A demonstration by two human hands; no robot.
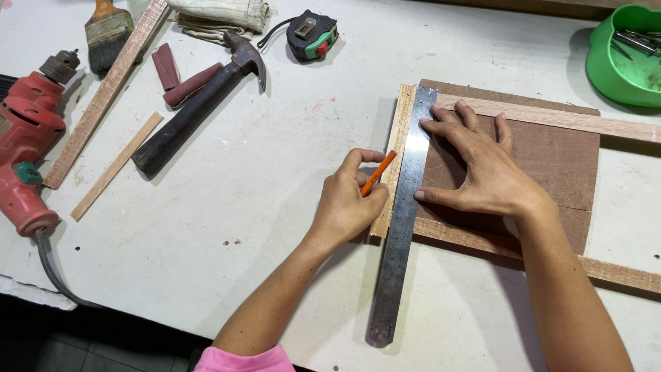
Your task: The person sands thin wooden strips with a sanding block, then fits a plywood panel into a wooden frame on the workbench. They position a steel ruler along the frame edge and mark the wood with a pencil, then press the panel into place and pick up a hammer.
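Note:
My left hand (348, 200) grips an orange pencil (379, 172), its tip against the pale wooden strip (398, 131) along the left edge of a brown wooden panel (558, 162). A long steel ruler (403, 213) lies lengthwise on that strip and reaches past the panel toward me. My right hand (482, 169) is spread flat on the panel, with fingertips and thumb pressing the ruler's right edge. Two more pale strips (551, 117) run along the panel's far and near sides.
On the white table lie a claw hammer (196, 107), a red electric drill (27, 138), a paintbrush (107, 31), a tape measure (311, 34), two loose wood strips (103, 93), small dark red blocks (165, 67), a folded cloth (220, 17) and a green bowl (609, 65) holding metal pieces.

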